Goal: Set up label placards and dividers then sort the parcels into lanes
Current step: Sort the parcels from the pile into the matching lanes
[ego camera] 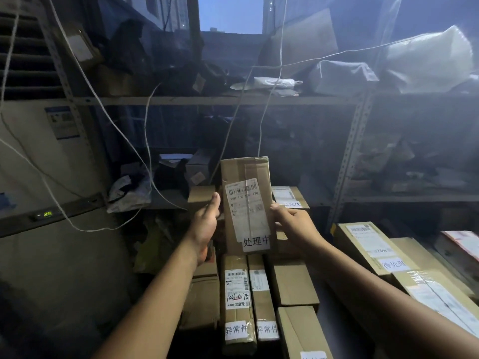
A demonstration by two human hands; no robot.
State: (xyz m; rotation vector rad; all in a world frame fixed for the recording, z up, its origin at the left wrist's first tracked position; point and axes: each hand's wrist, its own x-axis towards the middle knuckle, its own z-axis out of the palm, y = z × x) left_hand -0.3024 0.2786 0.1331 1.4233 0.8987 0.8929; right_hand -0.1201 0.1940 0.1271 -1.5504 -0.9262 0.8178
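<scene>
Brown cardboard parcel [245,203], tall and narrow, is held upright in the air at the centre of the view, above rows of other boxes. Its front carries a white shipping label [243,200] with a barcode, and a white slip [256,240] near the bottom edge printed with Chinese characters. The left hand [206,224] cups the parcel's left edge, thumb pointing up alongside it, its fingers hidden behind the box. The right hand [293,224] pinches the right edge, thumb on the front and fingers [279,225] curled round the side. Both bare forearms reach in from the bottom of the view. Directly below lie two narrow boxes [237,307] side by side, each with a white slip of characters at its near end; the left one also has a handwritten number. Just right of them sit plain brown boxes [294,283]. Behind the parcel, a box [289,196] bears another printed slip. Well to the right, larger labelled boxes [368,247] lie in a row. A metal shelf rack [207,100] fills the dim background, piled with dark bags and pale plastic-wrapped packages. White cords [145,161] hang across it. An air conditioner [39,151] stands at the left.
</scene>
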